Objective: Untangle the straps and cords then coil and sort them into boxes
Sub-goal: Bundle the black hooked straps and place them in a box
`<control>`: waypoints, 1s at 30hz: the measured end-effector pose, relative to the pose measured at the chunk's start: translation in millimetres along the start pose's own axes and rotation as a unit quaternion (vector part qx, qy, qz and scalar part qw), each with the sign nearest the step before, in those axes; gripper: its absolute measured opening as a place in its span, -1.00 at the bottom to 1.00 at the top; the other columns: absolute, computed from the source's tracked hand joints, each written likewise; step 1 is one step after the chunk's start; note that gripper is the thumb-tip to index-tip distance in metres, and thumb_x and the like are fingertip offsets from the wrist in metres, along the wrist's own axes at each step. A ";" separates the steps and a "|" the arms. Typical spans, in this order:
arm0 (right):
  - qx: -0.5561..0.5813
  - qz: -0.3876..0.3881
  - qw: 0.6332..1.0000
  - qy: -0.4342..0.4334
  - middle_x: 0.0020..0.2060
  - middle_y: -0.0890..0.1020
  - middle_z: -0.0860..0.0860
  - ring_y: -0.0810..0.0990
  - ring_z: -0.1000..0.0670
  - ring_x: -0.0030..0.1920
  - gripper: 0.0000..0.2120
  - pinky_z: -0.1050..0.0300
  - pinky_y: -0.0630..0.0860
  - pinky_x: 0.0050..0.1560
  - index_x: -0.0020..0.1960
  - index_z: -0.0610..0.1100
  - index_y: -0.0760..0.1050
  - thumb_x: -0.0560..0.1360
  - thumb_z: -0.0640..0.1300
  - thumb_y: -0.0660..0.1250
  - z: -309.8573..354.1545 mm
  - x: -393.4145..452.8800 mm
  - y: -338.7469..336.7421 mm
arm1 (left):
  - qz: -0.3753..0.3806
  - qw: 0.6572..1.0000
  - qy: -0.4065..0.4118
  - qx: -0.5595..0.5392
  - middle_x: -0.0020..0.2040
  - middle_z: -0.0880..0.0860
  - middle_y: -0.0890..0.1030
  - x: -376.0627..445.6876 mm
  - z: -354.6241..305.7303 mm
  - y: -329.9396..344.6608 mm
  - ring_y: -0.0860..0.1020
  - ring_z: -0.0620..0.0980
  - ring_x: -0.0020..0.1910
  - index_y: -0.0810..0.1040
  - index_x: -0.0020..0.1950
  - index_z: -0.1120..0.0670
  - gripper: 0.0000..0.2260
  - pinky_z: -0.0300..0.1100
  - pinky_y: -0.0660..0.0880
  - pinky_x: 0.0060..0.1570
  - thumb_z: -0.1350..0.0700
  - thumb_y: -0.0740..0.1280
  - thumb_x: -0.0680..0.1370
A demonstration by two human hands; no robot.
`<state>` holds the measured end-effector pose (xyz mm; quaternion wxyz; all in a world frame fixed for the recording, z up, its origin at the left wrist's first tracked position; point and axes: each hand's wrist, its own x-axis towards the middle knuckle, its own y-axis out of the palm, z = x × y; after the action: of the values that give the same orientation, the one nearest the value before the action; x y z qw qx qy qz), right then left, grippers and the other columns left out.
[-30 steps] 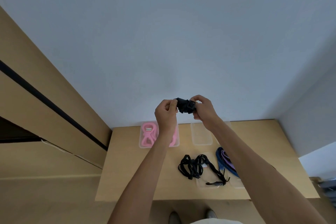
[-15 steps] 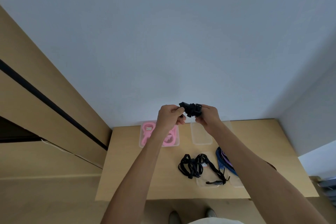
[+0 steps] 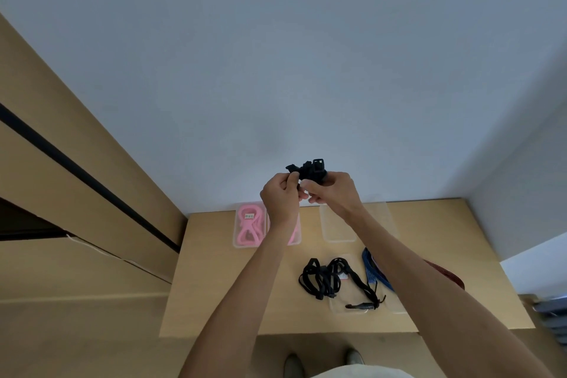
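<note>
A small black webbing strap with a plastic buckle point(image 3: 311, 169) is being held up in the air, well above the far edge of the pale wooden counter point(image 3: 214, 285), and is being wound into a tight bundle between both hands. The left hand point(image 3: 280, 196) is clenched around the strap's loose end at about 9 o'clock of the bundle, while the right hand point(image 3: 331, 190) is pinching the bundle from below at about 5 o'clock, with the buckle standing proud at 12 o'clock. For the coil to be finished well, steady tension should probably be kept on the free end, each turn laid flat over the last, and the bundle pinched firmly so that nothing springs open before it is lowered. On the counter, a clear plastic box holding coiled pink cord point(image 3: 250, 227) is lying at roughly 11 o'clock, and an empty clear plastic box point(image 3: 337, 224) is sitting just to its right, judged to be the likely place for this black coil. Nearer the person, a tangle of black cords point(image 3: 325, 279) is being left partly over another clear tray point(image 3: 340, 308), with a blue striped strap point(image 3: 372, 268) beside it at 3 o'clock.
</note>
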<state>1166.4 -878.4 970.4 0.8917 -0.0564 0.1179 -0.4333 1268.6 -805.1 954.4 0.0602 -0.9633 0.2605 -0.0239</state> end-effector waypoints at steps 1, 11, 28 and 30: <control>-0.013 -0.011 1.000 -0.004 -0.30 0.70 -0.10 0.71 -0.07 -0.26 -0.74 0.03 0.66 -0.06 -0.19 -0.20 0.65 0.41 0.02 0.47 3.5 -0.3 1.9 | -0.005 1.000 0.015 0.009 -0.44 0.10 0.61 -0.3 -0.3 1.0 0.62 0.01 -0.47 0.57 -0.26 0.23 -0.78 -0.07 0.59 -0.36 0.22 0.34 0.58; -0.040 -0.095 0.995 -0.002 -0.37 0.67 -0.07 0.68 -0.01 -0.32 -0.73 -0.05 0.62 -0.03 -0.25 -0.15 0.63 0.46 0.05 0.43 11.8 -2.7 11.0 | 0.041 0.999 -0.002 -0.022 -0.41 0.10 0.60 9.7 -8.7 -1.6 0.51 -0.05 -0.50 0.58 -0.20 0.28 -0.80 -0.18 0.53 -0.38 0.21 0.33 0.59; 0.055 -0.207 0.976 0.032 -0.24 0.63 -0.01 0.56 0.06 -0.22 -0.72 0.23 0.46 -0.20 -0.18 -0.18 0.56 0.29 -0.08 0.61 21.9 5.3 19.7 | 0.089 0.993 -0.068 -0.019 -0.41 0.13 0.59 17.9 -10.3 3.1 0.48 -0.03 -0.54 0.56 -0.26 0.24 -0.78 -0.25 0.46 -0.48 0.19 0.40 0.57; 0.056 -0.216 0.974 0.032 -0.33 0.56 0.03 0.50 0.08 -0.32 -0.70 0.23 0.44 -0.27 -0.24 -0.20 0.52 0.28 -0.09 0.61 21.8 6.2 20.1 | 0.081 0.995 -0.062 -0.017 -0.43 0.12 0.59 17.1 -9.0 5.6 0.48 -0.02 -0.55 0.55 -0.28 0.23 -0.76 -0.22 0.47 -0.47 0.18 0.40 0.56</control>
<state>1191.0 -870.8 986.4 0.7748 -0.0166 0.1072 -0.6228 1279.9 -819.5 962.8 0.0619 -0.9394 0.3342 0.0450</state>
